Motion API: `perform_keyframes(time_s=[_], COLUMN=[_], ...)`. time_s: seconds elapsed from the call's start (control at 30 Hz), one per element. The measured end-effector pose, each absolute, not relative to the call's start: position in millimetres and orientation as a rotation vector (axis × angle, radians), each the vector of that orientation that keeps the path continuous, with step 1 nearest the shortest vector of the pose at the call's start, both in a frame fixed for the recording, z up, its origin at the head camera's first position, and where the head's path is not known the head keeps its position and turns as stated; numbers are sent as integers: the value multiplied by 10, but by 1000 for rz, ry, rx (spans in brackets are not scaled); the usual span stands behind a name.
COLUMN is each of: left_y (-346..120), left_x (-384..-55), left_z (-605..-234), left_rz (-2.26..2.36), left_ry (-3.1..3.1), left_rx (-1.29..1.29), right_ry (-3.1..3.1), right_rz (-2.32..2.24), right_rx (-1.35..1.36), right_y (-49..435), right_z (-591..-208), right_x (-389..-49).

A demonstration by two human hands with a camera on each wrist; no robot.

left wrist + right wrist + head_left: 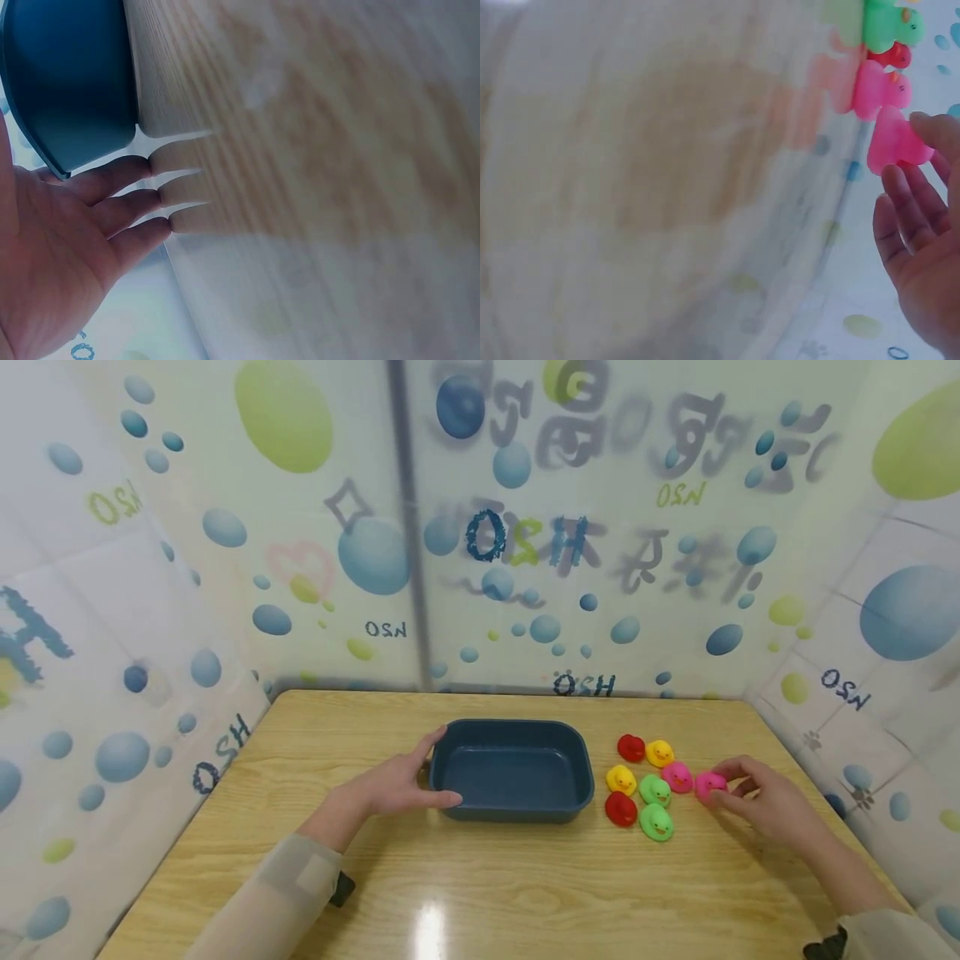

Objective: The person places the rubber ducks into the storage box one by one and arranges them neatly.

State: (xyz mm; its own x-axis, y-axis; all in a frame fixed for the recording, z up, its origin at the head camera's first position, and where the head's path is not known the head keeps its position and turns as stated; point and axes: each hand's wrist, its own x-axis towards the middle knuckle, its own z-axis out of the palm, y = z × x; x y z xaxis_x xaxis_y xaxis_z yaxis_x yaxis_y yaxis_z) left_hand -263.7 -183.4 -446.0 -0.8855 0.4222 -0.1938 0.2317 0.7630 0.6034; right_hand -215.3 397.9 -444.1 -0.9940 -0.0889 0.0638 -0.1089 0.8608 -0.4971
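A dark blue rectangular basin (513,770) stands on the wooden table. My left hand (401,781) is spread against its left end, the thumb over the front corner of the rim and the index finger by the back corner. In the left wrist view, the other fingers (127,212) reach down to the tabletop, fairly straight. My right hand (768,797) pinches a pink rubber duck (891,142) between thumb and fingers, at the right edge of a group of ducks. Beside it sits another pink duck (677,777).
Close to the basin's right side are green ducks (657,822), yellow ducks (621,779) and red ducks (621,808), in pairs. Bare wooden tabletop (510,885) lies in front of the basin. A wall covering (525,643) with printed bubbles encloses the table at the back and sides.
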Motion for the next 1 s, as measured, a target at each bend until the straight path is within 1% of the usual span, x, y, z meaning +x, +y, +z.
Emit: perform_keyframes(time_s=[0.3, 0.6, 0.83, 1.0], left_y=[-1832, -1831, -1835, -1835], left_x=[-2637, -2632, -2633, -2640], left_z=[-4459, -4460, -4458, -4461], left_rz=[860, 860, 864, 856], left_ry=[2637, 2638, 2635, 2638], left_rx=[513, 517, 513, 520], right_ry=[-2808, -2794, -2791, -2815], right_rz=[824, 965, 1048, 1122], right_rx=[358, 482, 589, 615], right_y=[3681, 3183, 2748, 2442], right_z=[-4251, -4116, -4073, -4068], right_x=[-2169, -2254, -2390, -2466])
